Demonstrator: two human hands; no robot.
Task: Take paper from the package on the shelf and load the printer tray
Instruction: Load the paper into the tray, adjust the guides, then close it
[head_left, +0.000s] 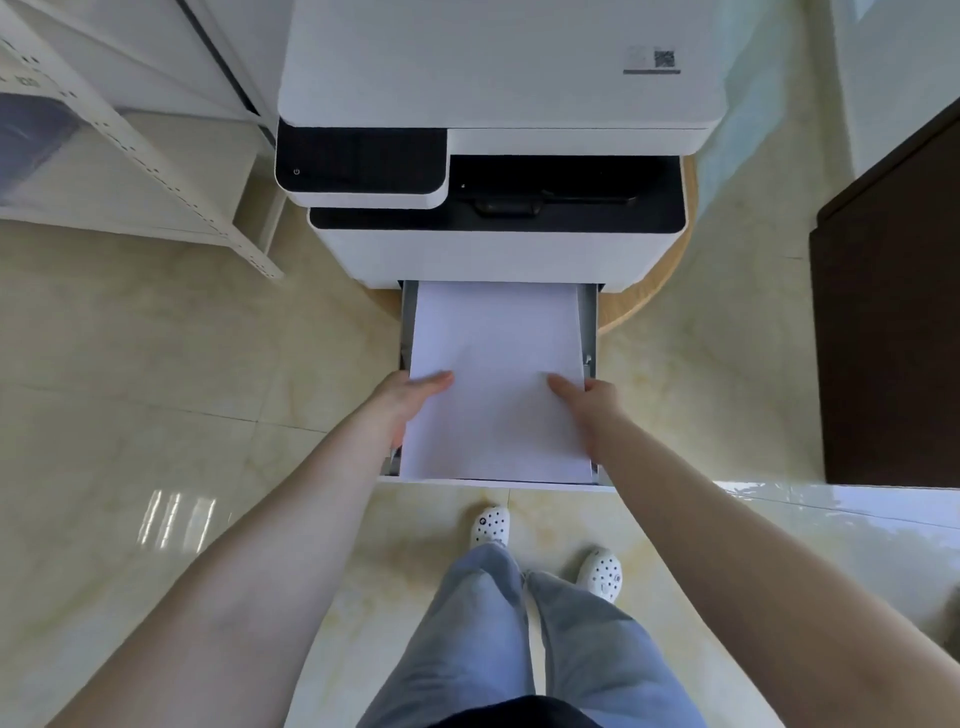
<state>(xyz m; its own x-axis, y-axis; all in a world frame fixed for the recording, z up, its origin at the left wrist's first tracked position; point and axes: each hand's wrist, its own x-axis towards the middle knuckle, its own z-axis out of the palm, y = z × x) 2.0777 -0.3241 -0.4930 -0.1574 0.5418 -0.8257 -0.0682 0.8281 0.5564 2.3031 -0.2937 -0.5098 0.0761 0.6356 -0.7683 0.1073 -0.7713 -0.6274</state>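
Note:
A white printer (498, 93) with black panels stands ahead of me on a round wooden stand. Its paper tray (590, 332) is pulled out toward me. A stack of white paper (498, 364) lies over the tray, filling it between the side rails. My left hand (410, 400) grips the stack's left edge, thumb on top and fingers underneath. My right hand (589, 410) grips the right edge the same way. The package on the shelf is not clearly visible.
A white metal shelf unit (135, 150) stands at the left with a dark bin on it. A dark brown cabinet (893, 322) is at the right. My feet in white clogs (491, 525) stand on the glossy tiled floor just below the tray.

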